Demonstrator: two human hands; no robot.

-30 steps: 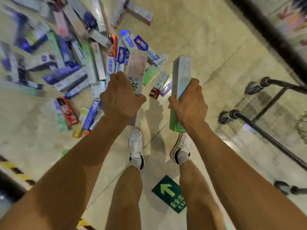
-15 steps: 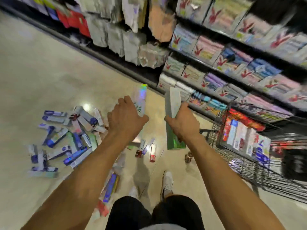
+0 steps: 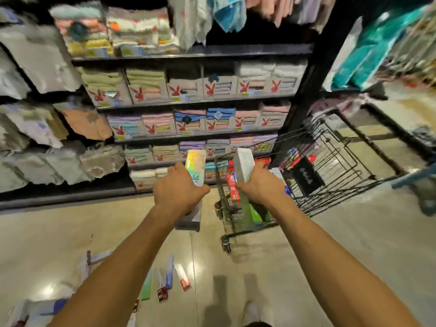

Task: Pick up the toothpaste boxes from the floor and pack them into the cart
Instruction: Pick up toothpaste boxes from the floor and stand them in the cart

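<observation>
Now left hand (image 3: 179, 188) grips one shiny box (image 3: 195, 164), right hand (image 3: 260, 185) one white box (image 3: 245, 164), by the cart (image 3: 347, 140)

Shelf goods (image 3: 35, 60) far left blurred; cart (image 3: 330, 161) contents partly hidden behind right hand (image 3: 260, 185); floor boxes (image 3: 165, 279) print unreadable.

Left hand (image 3: 179, 194) grips shiny box (image 3: 195, 166); right hand (image 3: 262, 187) white box (image 3: 244, 164) (by cart (image 3: 335, 149)).
</observation>
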